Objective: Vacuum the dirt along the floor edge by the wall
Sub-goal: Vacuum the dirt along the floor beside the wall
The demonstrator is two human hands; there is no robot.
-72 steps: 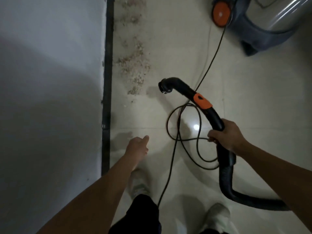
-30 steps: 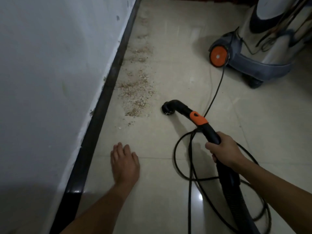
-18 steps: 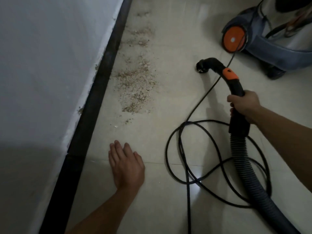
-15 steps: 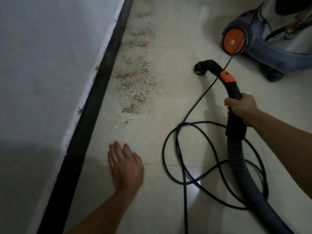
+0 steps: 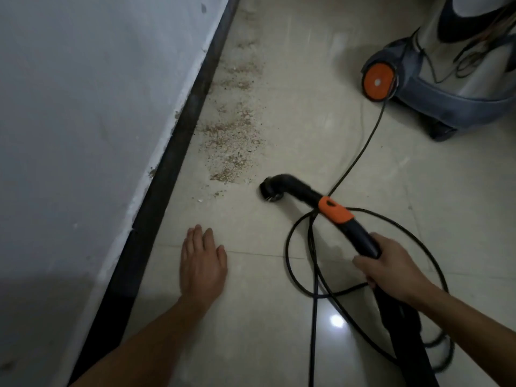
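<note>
On pale tiles (image 5: 307, 121) by the black skirting (image 5: 173, 152), the right hand (image 5: 391, 266) is gripping the vacuum handle (image 5: 360, 236), nozzle (image 5: 270, 189) just short of the dirt (image 5: 231, 141); the left hand (image 5: 202, 263) is resting flat, fingers straight. Next, likely: pushing the nozzle wallward.

**Loose cord on glossy tile**

A thin black power cord (image 5: 312, 331) lies in overlapping loops on glossy cream floor tiles (image 5: 307, 107). A small white glare spot (image 5: 337, 321) shines between its strands. A fine grout line (image 5: 251, 253) crosses the tiles.
</note>
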